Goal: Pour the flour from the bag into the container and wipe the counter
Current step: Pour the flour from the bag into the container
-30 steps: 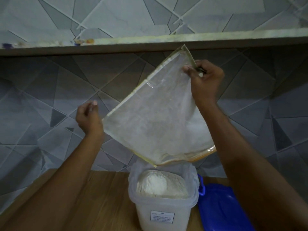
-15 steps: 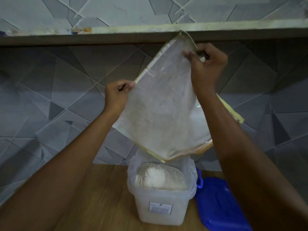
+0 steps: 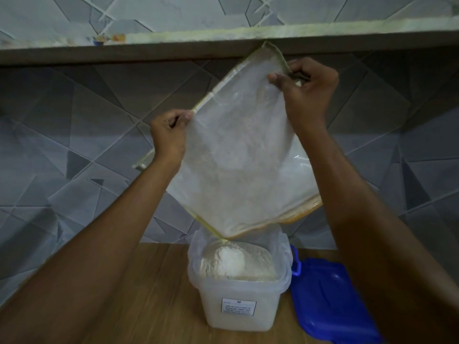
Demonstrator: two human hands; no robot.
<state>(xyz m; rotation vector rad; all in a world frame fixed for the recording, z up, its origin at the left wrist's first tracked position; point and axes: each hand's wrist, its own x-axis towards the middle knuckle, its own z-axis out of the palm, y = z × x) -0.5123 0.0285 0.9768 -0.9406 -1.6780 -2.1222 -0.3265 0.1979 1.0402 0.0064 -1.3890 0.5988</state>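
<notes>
The pour looks nearly done: the bag (image 3: 248, 155) hangs upended and almost empty just above the container (image 3: 239, 291), its low corner over a heaped mound of flour (image 3: 236, 263). What remains is a last shake, then wiping the desk (image 3: 154, 294). The right hand (image 3: 305, 88) pinches the bag's top corner; the left hand (image 3: 170, 135), free 1.0 s ago, has since clamped its left edge. A lid (image 3: 330, 301) lies right of the container.

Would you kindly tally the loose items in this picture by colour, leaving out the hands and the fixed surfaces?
Clear or translucent: 2, the bag and the container
Blue: 1, the lid
White: 1, the flour
Total: 4
</notes>
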